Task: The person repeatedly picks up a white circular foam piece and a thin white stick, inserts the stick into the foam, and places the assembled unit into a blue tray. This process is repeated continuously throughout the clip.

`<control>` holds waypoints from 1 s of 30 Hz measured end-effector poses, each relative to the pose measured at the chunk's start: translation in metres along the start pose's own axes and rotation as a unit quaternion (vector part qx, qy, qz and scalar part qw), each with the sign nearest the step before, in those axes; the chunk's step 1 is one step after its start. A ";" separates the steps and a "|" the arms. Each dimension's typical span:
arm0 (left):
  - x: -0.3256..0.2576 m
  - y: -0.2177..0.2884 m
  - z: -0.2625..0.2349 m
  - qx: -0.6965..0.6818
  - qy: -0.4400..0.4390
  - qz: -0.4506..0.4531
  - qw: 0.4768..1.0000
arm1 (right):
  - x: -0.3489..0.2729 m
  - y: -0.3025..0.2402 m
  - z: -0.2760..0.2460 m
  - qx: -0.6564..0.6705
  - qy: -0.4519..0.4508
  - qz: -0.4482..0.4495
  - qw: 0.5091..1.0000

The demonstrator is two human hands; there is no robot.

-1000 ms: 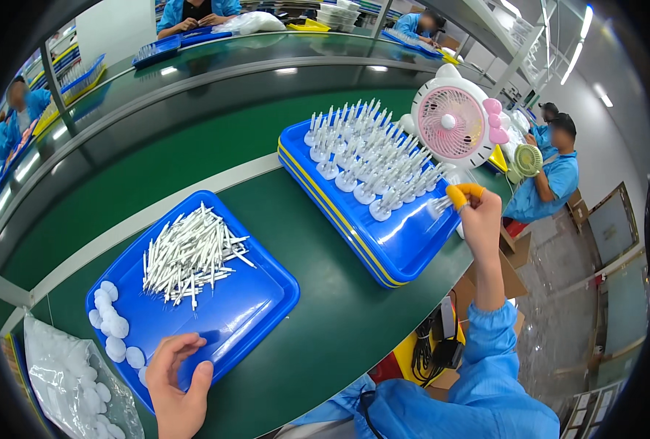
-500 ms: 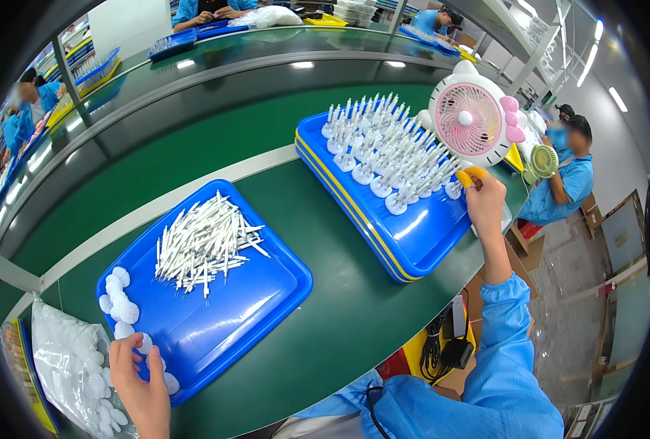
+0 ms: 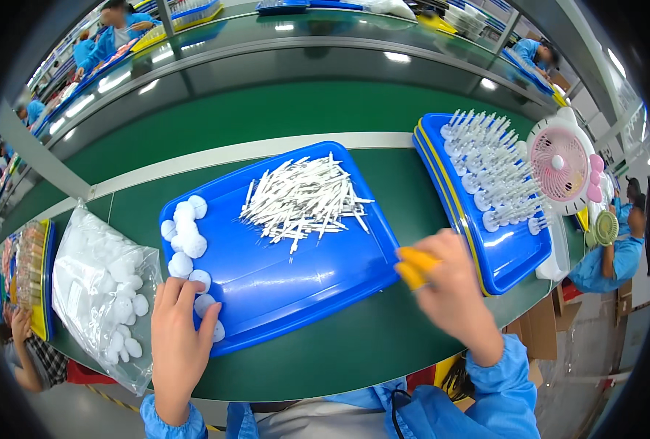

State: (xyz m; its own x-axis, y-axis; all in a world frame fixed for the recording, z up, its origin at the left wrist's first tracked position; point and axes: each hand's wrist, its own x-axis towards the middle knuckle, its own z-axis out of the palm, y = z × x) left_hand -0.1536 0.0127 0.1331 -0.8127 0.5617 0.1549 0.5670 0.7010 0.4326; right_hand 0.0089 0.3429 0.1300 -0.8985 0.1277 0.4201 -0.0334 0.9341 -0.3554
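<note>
My left hand is at the left edge of a blue tray. Its thumb and fingers are spread around small white round pieces, apparently touching one; no firm grip shows. A pile of thin white sticks lies toward the tray's far side. Over the tray's right edge is my right hand, smeared by motion, with yellow covers on two fingertips; whether it holds anything is unclear. To the right, stacked blue and yellow trays carry rows of white sticks standing upright on round white bases.
A clear plastic bag of white round pieces lies left of the tray. A pink and white fan stands beyond the stacked trays, near a small green fan. Behind the green table runs a conveyor. Other people work nearby.
The view has swung left. My right hand has left the standing sticks at the stacked trays and come back to the near tray. My left hand stays by the white round pieces.
</note>
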 end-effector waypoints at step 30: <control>0.019 -0.007 -0.007 -0.106 0.001 -0.008 0.994 | 0.036 -0.045 0.073 0.258 -0.072 0.000 0.964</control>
State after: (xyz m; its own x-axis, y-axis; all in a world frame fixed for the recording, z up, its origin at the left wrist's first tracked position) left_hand -0.1737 0.0153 0.1392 -0.8221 0.5495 0.1488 0.5127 0.6011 0.6130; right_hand -0.0535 0.2807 0.1002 -0.9487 0.0447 0.3131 -0.2136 0.6397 -0.7383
